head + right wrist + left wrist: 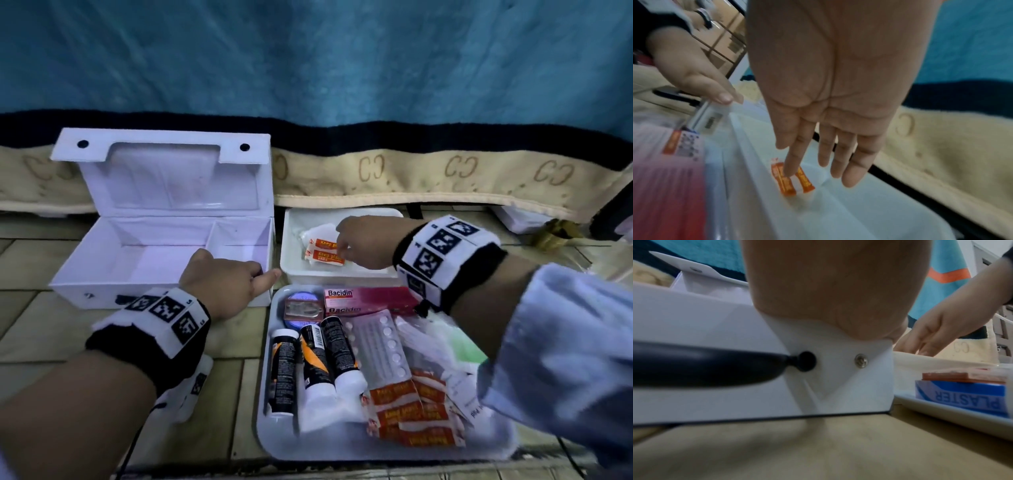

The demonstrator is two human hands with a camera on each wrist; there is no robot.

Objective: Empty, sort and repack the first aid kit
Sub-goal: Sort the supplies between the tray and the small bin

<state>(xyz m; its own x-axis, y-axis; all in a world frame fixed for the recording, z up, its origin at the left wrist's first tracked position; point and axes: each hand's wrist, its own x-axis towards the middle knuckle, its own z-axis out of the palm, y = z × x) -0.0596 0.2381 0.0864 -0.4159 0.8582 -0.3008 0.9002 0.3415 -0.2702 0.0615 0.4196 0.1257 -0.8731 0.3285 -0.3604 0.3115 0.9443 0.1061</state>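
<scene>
The white first aid box point(137, 253) stands open on the floor at the left, with nothing inside. My left hand point(253, 274) grips its front right corner, fingers curled over the rim and thumb outside; the left wrist view shows the palm point(828, 288) against the box front point(715, 321). My right hand point(342, 245) reaches over the small white tray point(291, 240) with fingers straight. Its index fingertip point(787, 172) touches two orange plaster packets point(805, 181) lying in that tray point(849, 211); the head view shows those packets point(323, 251) too.
A larger white tray point(270, 428) in front holds three tubes point(311, 363), a pink Bacidin box point(363, 299), a blister pack point(380, 346), a round tin point(301, 308) and several orange packets point(411, 411). A cream blanket edge point(445, 178) runs behind.
</scene>
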